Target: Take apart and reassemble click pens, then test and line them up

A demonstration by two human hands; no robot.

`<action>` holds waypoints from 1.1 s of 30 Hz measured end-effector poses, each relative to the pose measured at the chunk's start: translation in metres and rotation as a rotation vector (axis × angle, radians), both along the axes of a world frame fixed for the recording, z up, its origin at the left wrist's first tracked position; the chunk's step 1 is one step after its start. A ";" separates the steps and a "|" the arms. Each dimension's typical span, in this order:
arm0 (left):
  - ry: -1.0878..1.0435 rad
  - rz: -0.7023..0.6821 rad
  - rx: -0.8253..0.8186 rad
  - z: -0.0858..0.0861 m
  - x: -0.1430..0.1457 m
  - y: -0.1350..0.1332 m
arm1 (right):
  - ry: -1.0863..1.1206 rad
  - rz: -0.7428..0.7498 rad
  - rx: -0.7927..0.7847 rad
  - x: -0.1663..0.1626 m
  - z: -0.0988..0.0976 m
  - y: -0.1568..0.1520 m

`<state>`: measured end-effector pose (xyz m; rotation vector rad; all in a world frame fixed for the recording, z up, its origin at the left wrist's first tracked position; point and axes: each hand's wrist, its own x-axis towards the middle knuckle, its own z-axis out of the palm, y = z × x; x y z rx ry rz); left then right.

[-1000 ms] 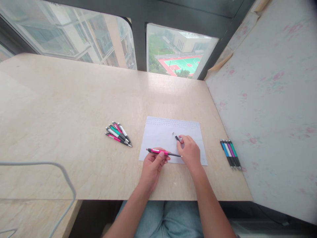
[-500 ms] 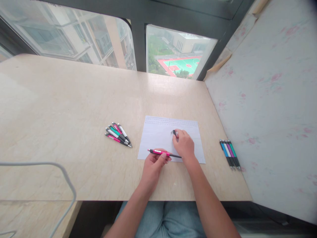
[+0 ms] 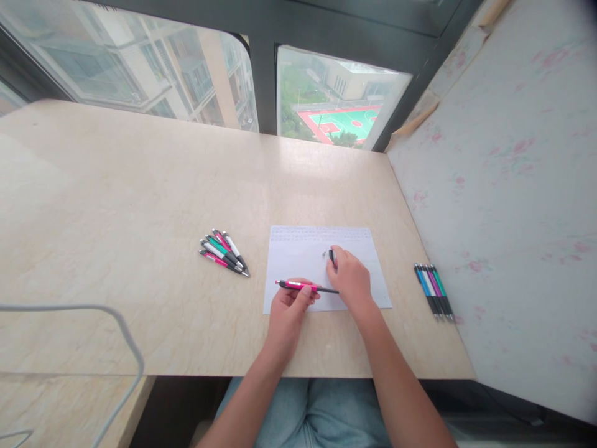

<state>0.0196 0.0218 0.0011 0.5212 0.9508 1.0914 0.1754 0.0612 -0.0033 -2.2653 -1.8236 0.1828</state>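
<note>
My left hand grips a pink and black pen, held level over the near edge of a white sheet of paper. Its thin dark refill end points right, toward my right hand. That hand rests on the paper with its fingertips closed on a small black pen part. A tiny grey piece lies on the sheet just left of that part.
Several pens lie in a fan to the left of the paper. A row of pens lies near the table's right edge, beside a flowered wall panel. A white wire frame stands at the near left. Windows run along the far edge.
My right hand reached forward on the paper and took hold of the small black part near the tiny grey piece. My left hand kept the pink pen nearly still.
</note>
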 end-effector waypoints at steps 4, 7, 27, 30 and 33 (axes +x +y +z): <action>0.000 0.079 0.000 -0.002 0.000 0.000 | -0.036 -0.014 -0.080 -0.007 0.008 -0.001; -0.013 0.106 0.001 -0.004 -0.001 0.000 | -0.029 -0.028 -0.105 -0.010 0.010 -0.003; -0.053 0.081 0.007 -0.005 -0.003 0.000 | 0.153 0.066 -0.097 -0.002 0.005 0.013; -0.100 0.094 -0.004 -0.005 -0.003 0.000 | 0.182 0.094 -0.076 0.001 0.003 0.016; -0.084 0.089 -0.006 -0.004 -0.003 0.000 | 0.192 0.106 -0.063 0.000 0.002 0.019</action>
